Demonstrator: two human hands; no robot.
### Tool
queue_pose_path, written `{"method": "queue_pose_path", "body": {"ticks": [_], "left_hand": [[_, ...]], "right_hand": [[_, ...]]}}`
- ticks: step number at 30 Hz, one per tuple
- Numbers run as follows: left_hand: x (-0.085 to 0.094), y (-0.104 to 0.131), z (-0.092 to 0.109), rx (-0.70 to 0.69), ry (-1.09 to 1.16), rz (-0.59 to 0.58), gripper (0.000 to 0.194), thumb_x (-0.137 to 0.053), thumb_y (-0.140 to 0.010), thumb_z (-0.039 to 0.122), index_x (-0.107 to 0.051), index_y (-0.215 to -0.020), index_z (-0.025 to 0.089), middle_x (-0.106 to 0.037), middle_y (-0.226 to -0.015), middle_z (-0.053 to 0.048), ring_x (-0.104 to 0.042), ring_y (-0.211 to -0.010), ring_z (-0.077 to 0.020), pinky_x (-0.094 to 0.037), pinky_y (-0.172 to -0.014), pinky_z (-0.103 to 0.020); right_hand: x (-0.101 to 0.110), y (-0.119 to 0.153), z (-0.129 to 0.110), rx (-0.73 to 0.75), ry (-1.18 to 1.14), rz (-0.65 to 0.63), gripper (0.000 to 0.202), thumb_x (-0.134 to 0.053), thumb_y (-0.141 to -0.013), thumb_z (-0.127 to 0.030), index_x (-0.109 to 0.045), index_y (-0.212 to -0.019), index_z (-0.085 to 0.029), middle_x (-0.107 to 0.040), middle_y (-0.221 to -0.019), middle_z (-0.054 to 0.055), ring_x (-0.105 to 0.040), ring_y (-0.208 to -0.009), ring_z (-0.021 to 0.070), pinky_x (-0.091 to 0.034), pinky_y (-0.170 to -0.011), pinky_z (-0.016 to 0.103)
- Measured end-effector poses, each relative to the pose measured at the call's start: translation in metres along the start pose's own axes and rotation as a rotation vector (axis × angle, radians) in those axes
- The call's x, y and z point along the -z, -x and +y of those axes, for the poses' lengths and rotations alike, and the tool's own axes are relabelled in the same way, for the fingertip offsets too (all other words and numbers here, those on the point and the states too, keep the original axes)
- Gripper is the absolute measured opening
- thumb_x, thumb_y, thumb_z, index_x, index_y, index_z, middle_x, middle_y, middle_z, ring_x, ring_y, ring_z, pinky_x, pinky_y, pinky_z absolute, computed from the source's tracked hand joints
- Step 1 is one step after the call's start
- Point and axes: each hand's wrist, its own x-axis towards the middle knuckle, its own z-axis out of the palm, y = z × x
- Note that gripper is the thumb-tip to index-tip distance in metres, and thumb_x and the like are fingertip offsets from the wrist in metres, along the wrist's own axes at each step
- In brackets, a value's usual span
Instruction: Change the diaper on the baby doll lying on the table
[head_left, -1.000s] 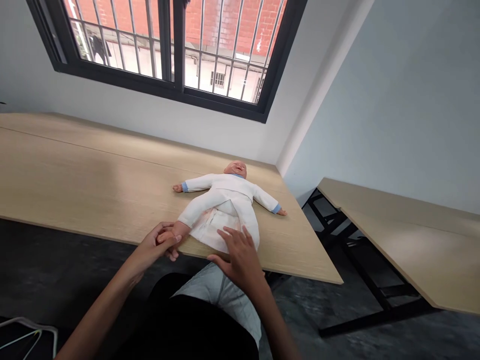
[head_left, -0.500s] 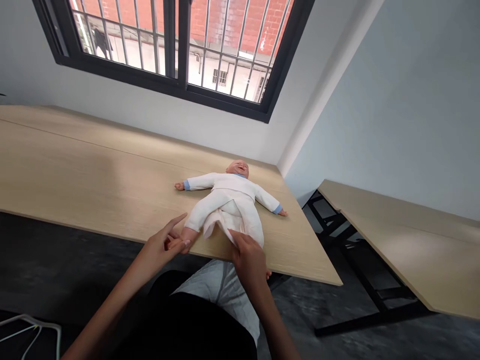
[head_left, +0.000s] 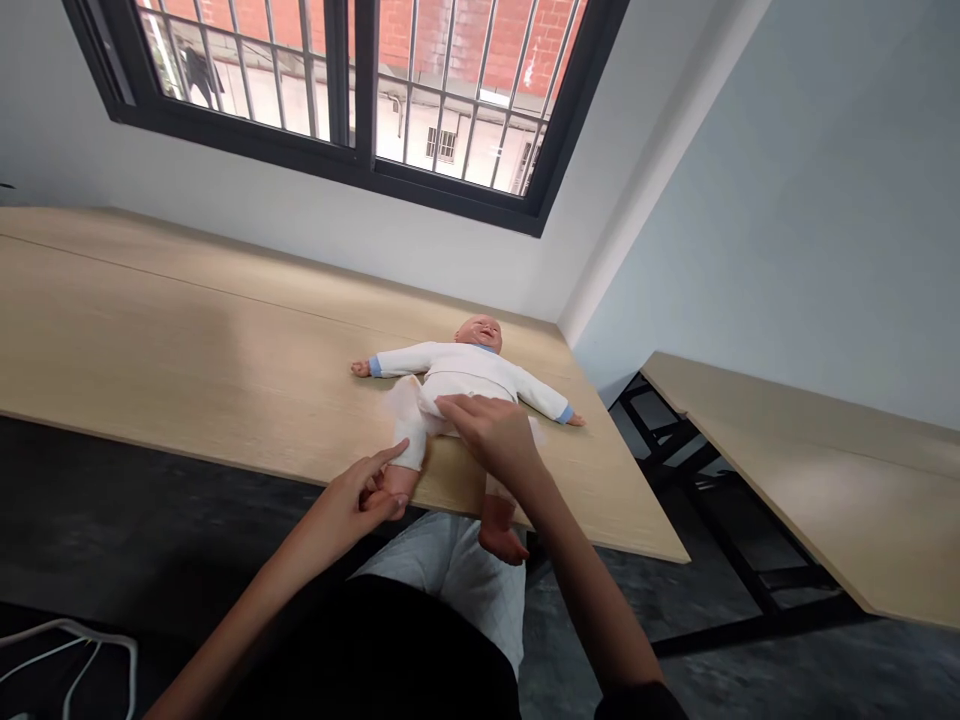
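A baby doll point(head_left: 461, 385) lies on its back on the wooden table, dressed in white clothes with blue cuffs, its head toward the window. My left hand point(head_left: 369, 492) is closed around the doll's foot point(head_left: 401, 482) near the table edge, thumb and fingers on either side. Over the doll's crotch and thighs, my right hand point(head_left: 496, 438) has its fingers bent together on the white garment point(head_left: 433, 402). That hand covers part of the doll's hip and leg. The doll's other foot point(head_left: 501, 530) hangs bare past the edge.
The long wooden table point(head_left: 187, 330) runs along the wall under a barred window point(head_left: 352, 90). A second table point(head_left: 810, 470) on black legs stands to the right, across a gap. White hangers point(head_left: 97, 640) are at the lower left.
My right hand has moved up from between the doll's legs toward its waist, taking the cloth flap along. My left hand and the held foot have shifted slightly right; the other foot now shows.
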Motion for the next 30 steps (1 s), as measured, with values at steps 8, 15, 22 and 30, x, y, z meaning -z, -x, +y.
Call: {"method": "queue_pose_path", "body": {"ticks": [8,15,22,30], "left_hand": [[0.007,-0.006,0.001,0.003,-0.034,-0.124,0.064,-0.059,-0.083,0.041,-0.05,-0.141,0.016,-0.06,-0.074,0.001,-0.056,-0.063,-0.0152,-0.042,-0.06,-0.025],[0.01,-0.006,0.013,0.014,-0.15,-0.198,0.061,-0.058,-0.081,0.038,-0.053,-0.138,0.016,-0.06,-0.068,0.002,-0.055,-0.063,-0.018,-0.04,-0.062,-0.026],[0.013,-0.035,0.045,-0.149,-0.513,0.003,0.034,-0.069,-0.079,0.042,-0.075,-0.104,0.019,-0.067,-0.088,-0.01,-0.06,-0.092,-0.0326,-0.042,-0.085,-0.038],[-0.051,-0.133,0.057,-0.825,-0.662,-0.376,0.055,-0.046,-0.093,0.049,-0.06,-0.135,0.016,-0.053,-0.141,-0.011,-0.042,-0.135,-0.0386,-0.025,-0.11,-0.058]], "right_hand": [[-0.017,-0.06,0.089,-0.397,-0.1,0.029,0.029,-0.058,-0.095,-0.044,-0.075,-0.11,-0.026,-0.075,-0.102,0.005,-0.065,-0.091,0.0238,-0.039,-0.069,0.028],[-0.072,-0.041,0.132,-0.536,-0.542,0.132,0.044,-0.06,-0.084,-0.054,-0.069,-0.067,-0.015,-0.062,-0.063,0.001,-0.051,-0.063,0.015,-0.033,-0.059,0.026],[-0.088,-0.035,0.135,-0.555,-0.811,0.268,0.044,-0.068,-0.073,-0.056,-0.072,-0.073,-0.012,-0.069,-0.074,0.005,-0.055,-0.07,0.0157,-0.04,-0.066,0.026],[-0.089,-0.031,0.136,-0.615,-0.841,0.318,0.046,-0.068,-0.073,-0.059,-0.069,-0.072,-0.012,-0.068,-0.071,0.005,-0.057,-0.069,0.016,-0.044,-0.067,0.027]]}}
